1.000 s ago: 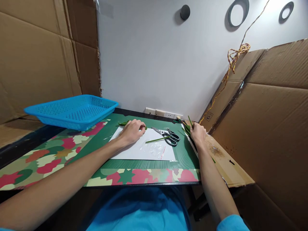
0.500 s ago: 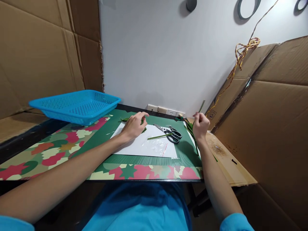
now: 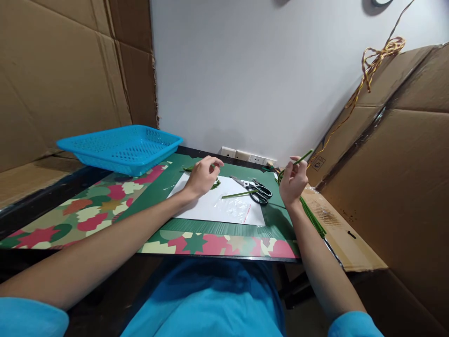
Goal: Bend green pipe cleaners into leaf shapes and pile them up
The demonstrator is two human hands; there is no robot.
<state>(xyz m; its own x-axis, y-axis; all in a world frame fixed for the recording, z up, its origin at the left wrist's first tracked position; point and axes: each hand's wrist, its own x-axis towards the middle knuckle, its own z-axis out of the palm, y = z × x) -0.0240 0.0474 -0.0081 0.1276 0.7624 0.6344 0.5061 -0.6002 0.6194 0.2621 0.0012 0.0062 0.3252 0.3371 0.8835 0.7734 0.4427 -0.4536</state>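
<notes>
My left hand (image 3: 203,177) hovers low over or rests at the far part of a white sheet (image 3: 199,211). Its fingers are loosely bent, with a gap between thumb and forefinger. Green leafy pieces (image 3: 188,168) show on both sides of that hand; what lies beneath it is hidden. My right hand (image 3: 293,183), raised at the right table edge, pinches a green stalk (image 3: 306,155) that sticks out toward the upper right. More long green stalks (image 3: 312,217) lie behind its wrist. Between the hands are scissors with black handles (image 3: 258,192) and a loose green stalk (image 3: 239,194).
A blue perforated basket (image 3: 122,152) stands at the back left. Clear plastic (image 3: 235,208) lies on the sheet. Cardboard walls (image 3: 414,178) flank the table, and power sockets (image 3: 242,155) line the back wall. A twisted cable (image 3: 372,65) hangs at the right.
The view has shifted slightly. My right hand has turned and its fingers have loosened, with the stalk now slanting more to the right. My left hand stays near the leafy pieces.
</notes>
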